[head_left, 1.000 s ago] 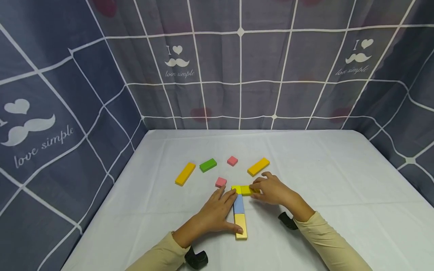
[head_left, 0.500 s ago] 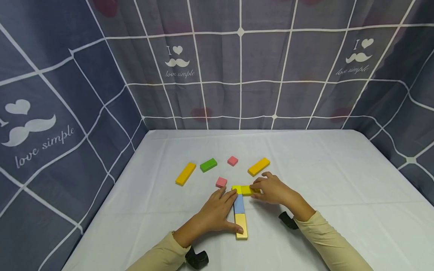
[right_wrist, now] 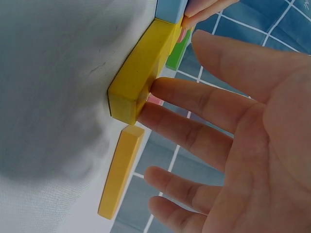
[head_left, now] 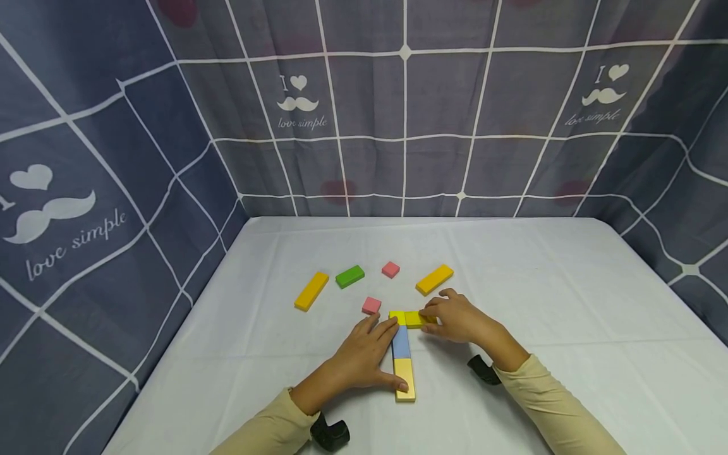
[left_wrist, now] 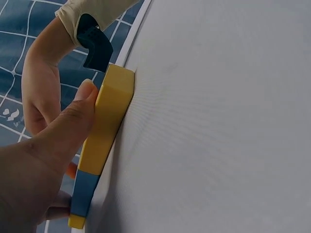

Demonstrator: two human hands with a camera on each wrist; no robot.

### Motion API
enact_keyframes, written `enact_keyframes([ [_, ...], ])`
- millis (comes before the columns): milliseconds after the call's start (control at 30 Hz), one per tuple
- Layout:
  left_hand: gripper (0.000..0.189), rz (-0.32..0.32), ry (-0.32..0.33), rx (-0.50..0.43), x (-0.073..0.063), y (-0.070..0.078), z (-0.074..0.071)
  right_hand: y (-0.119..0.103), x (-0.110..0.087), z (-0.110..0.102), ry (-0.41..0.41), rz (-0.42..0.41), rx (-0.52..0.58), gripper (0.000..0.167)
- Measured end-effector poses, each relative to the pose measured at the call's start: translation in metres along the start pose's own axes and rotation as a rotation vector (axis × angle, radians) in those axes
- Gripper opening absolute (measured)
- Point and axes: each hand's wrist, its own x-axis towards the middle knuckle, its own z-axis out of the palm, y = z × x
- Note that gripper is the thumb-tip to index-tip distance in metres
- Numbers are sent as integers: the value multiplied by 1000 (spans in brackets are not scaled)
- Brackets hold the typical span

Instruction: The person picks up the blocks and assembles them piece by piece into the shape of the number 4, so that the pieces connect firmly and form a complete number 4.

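Flat blocks form a corner on the table: a pale yellow long block (head_left: 404,374), a blue block (head_left: 401,344), a small yellow block (head_left: 397,315) at the far end, and a yellow block (head_left: 413,320) running off to the right. My left hand (head_left: 365,359) spreads along the left side, its thumb on the long block's near end and its fingertips at the small yellow block. With two extended fingers (right_wrist: 192,97), my right hand (head_left: 462,320) touches the top of the right-hand yellow block. In the right wrist view, its thumb stands apart from the block.
Beyond the hands lie two orange-yellow long blocks (head_left: 311,292) (head_left: 435,280), a green block (head_left: 349,277) and two small pink blocks (head_left: 390,270) (head_left: 371,306). A white cloth covers the table (head_left: 540,272). Grey-blue checked curtains (head_left: 432,95) hang behind and at both sides.
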Motion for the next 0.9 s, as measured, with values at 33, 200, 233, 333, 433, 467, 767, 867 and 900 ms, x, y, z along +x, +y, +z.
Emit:
enact_keyframes([
  [33, 106, 2, 2, 3, 0, 0, 0, 0, 0, 0, 2, -2, 1, 34],
  [200, 106, 11, 15, 13, 0, -1, 0, 1, 0, 0, 6, -9, 2, 34],
  [233, 105, 12, 16, 14, 0, -1, 0, 1, 0, 0, 6, -9, 3, 33],
  [333, 105, 13, 17, 18, 0, 0, 1, 2, 0, 1, 10, -11, 0, 33],
  [433, 105, 11, 14, 20, 0, 0, 1, 3, 0, 1, 11, -12, -7, 33],
  [467, 105, 10, 13, 19, 0, 0, 1, 3, 0, 1, 11, -12, -8, 33],
  [767, 106, 16, 10, 37, -1, 1, 2, 2, 1, 1, 0, -1, -1, 34],
  [867, 106, 12, 2, 29, -1, 1, 1, 2, 1, 1, -2, -1, -3, 34],
  [900, 106, 10, -2, 26, -1, 0, 1, 2, 1, 1, -3, -2, -3, 34],
])
